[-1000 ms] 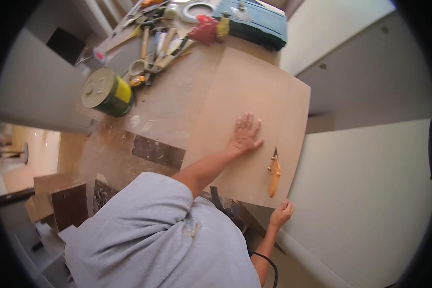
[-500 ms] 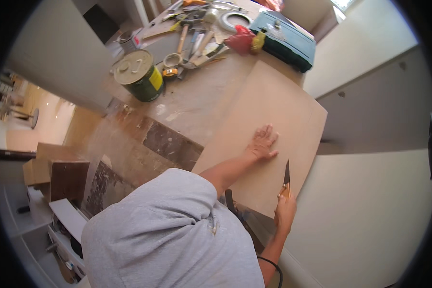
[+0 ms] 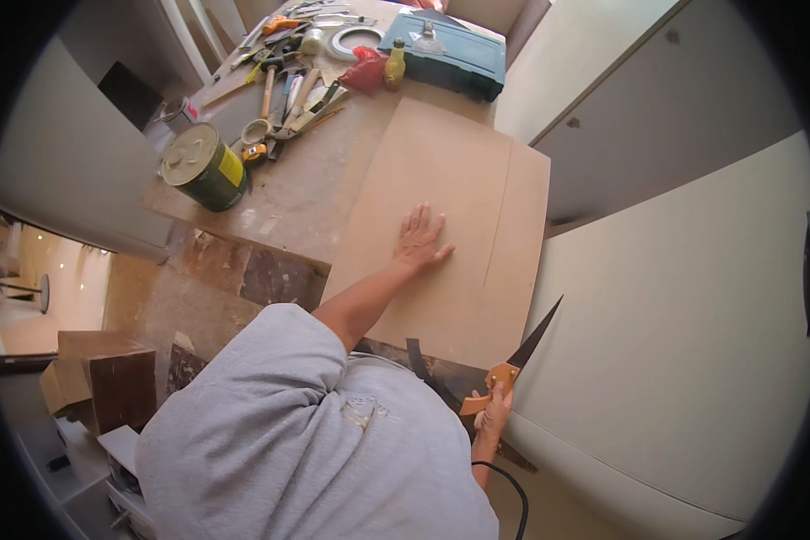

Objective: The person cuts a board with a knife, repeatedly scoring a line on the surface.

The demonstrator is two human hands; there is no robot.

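Under my left hand [image 3: 421, 241] lies a large flat wooden board [image 3: 441, 162], tan and thin, resting on the workbench. The hand is flat with its fingers spread. A thin dark line runs lengthwise along the board near its right side. At the board's near right corner my right hand [image 3: 492, 417] is wrapped round the orange handle of a handsaw [image 3: 537, 337]. Its dark, tapering blade points up and to the right, its tip beyond the board's right edge. Whether the blade touches the board edge I cannot tell.
A green can [image 3: 204, 171] stands on the bench [image 3: 288, 202] at the left. Behind it lie a hammer [image 3: 268, 94], an orange tape measure [image 3: 255, 153] and other tools. A blue toolbox [image 3: 445, 54] sits at the back. Pale panels [image 3: 657, 333] flank the right side.
My right hand has drawn the saw back toward me and turned it; the blade has left its place over the board. My view has shifted, while the left hand stays flat on the board.
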